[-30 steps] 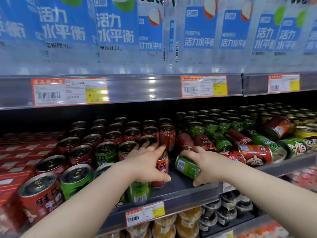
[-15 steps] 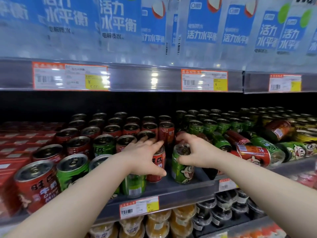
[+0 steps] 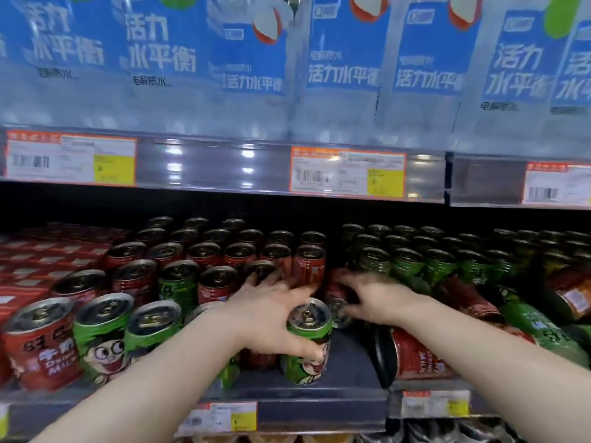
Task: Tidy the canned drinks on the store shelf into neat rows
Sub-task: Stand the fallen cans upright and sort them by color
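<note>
1. Two hands are in on the shelf (image 3: 347, 362): left hand (image 3: 271, 318) hooks its thumb round an upright green can (image 3: 307, 362) near the front edge.
2. Right hand (image 3: 379, 298) is blurry over a tipped red can (image 3: 339, 310), so can't tell the grip.
3. Toppled cans (image 3: 415, 356) lie further right.

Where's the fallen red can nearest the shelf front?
Head view, right of centre: red can lies sideways under the right forearm, right of the upright green can.
</note>
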A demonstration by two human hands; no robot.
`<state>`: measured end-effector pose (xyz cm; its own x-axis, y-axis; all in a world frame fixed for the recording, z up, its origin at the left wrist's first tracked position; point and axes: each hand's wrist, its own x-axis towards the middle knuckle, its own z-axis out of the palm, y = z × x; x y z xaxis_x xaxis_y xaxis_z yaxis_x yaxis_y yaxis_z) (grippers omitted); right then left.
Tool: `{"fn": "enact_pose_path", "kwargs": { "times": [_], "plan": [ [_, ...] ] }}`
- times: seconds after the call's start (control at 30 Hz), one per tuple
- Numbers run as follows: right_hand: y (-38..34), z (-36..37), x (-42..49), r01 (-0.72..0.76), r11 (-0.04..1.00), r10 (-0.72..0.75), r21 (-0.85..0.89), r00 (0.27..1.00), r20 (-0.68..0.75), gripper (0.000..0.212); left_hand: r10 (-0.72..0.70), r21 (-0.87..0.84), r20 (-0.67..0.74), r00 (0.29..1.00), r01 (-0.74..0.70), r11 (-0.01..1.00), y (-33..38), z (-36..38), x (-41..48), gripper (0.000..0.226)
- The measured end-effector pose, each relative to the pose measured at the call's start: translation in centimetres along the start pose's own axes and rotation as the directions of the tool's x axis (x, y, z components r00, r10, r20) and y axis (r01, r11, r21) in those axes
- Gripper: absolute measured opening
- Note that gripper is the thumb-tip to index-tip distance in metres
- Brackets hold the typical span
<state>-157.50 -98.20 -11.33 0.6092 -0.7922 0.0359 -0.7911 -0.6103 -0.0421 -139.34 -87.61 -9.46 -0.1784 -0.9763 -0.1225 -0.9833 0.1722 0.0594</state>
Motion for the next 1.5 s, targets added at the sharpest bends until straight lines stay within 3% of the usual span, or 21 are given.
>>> {"fn": "enact_pose_path", "kwargs": {
  "times": [0.07, 0.2, 0.33, 0.47, 0.53, 0.57, 0.63, 0.7, 0.77, 0.83, 1.0, 1.13, 1.3, 1.5],
  "plan": [
    [0.2, -0.3, 0.3, 0.039, 0.999, -0.039, -0.001, 0.996, -0.076, 0.051, -0.015, 0.014, 0.004, 1.0, 0.015, 1.0, 0.0, 0.0, 0.1, 0.095],
    [1.0, -1.8, 0.7, 0.091, 0.988, -0.084, 0.123, 0.995, -0.06, 0.029, -0.026, 0.026, 0.006, 1.0, 0.026, 0.999, -0.1, 0.2, 0.3, 0.098],
    [1.1, -2.3, 2.1, 0.066, 0.974, -0.038, 0.218, 0.991, -0.128, 0.025, -0.035, 0.028, 0.002, 0.999, 0.035, 0.999, -0.3, 0.4, 0.4, 0.099],
    [-0.4, -1.0, 2.7, -0.041, 0.832, 0.026, 0.553, 0.999, 0.034, 0.021, -0.026, 0.021, 0.001, 1.0, 0.026, 0.999, -0.2, 0.4, 0.3, 0.099],
    [-0.6, -1.4, 2.1, -0.037, 0.781, 0.009, 0.623, 0.999, 0.048, 0.027, -0.026, 0.007, 0.007, 1.0, 0.026, 1.0, -0.2, 0.2, 0.3, 0.098],
    [-0.3, -1.9, 1.6, -0.017, 0.795, 0.003, 0.607, 1.0, 0.024, 0.028, -0.023, -0.013, 0.006, 1.0, 0.024, 1.0, -0.3, 0.1, 0.3, 0.095],
    [1.1, -3.8, -0.6, 0.034, 0.913, -0.033, 0.406, 0.999, -0.01, 0.026, -0.022, -0.064, -0.005, 1.0, 0.022, 0.998, -0.1, -0.1, 0.5, 0.089],
    [2.5, -5.7, -3.5, 0.002, 0.988, -0.032, 0.152, 0.981, 0.193, 0.039, -0.011, -0.078, -0.045, 0.999, 0.008, 0.997, 0.5, -0.1, 1.1, 0.09],
    [3.4, -6.3, -6.0, -0.081, 0.993, 0.111, -0.085, 0.883, 0.456, 0.066, 0.024, -0.055, -0.076, 0.997, -0.029, 0.998, 1.6, 0.1, 1.9, 0.095],
    [3.6, -5.4, -7.4, -0.053, 0.966, 0.178, -0.255, 0.848, 0.5, 0.088, 0.059, -0.026, -0.044, 0.997, -0.06, 0.998, 2.6, 0.3, 2.7, 0.094],
    [3.9, -2.7, -7.9, 0.086, 0.931, 0.019, -0.356, 0.959, 0.282, 0.081, 0.054, -0.008, 0.009, 0.998, -0.054, 0.998, 2.6, 0.4, 3.3, 0.086],
    [4.3, -2.4, -8.3, 0.015, 0.997, 0.001, -0.073, 0.978, 0.21, 0.077, 0.062, 0.011, 0.014, 0.998, -0.062, 0.998, 2.8, 0.5, 3.1, 0.089],
    [3.2, -1.6, -8.3, -0.017, 0.974, -0.01, 0.225, 0.993, 0.121, 0.078, 0.064, 0.011, 0.024, 0.998, -0.064, 0.998, 2.8, 0.3, 2.9, 0.093],
    [-0.4, -1.6, -7.3, 0.13, 0.913, -0.065, 0.388, 0.982, -0.177, 0.088, 0.075, 0.007, 0.005, 0.997, -0.075, 0.997, 2.7, 0.3, 2.8, 0.105]
  ]
}}
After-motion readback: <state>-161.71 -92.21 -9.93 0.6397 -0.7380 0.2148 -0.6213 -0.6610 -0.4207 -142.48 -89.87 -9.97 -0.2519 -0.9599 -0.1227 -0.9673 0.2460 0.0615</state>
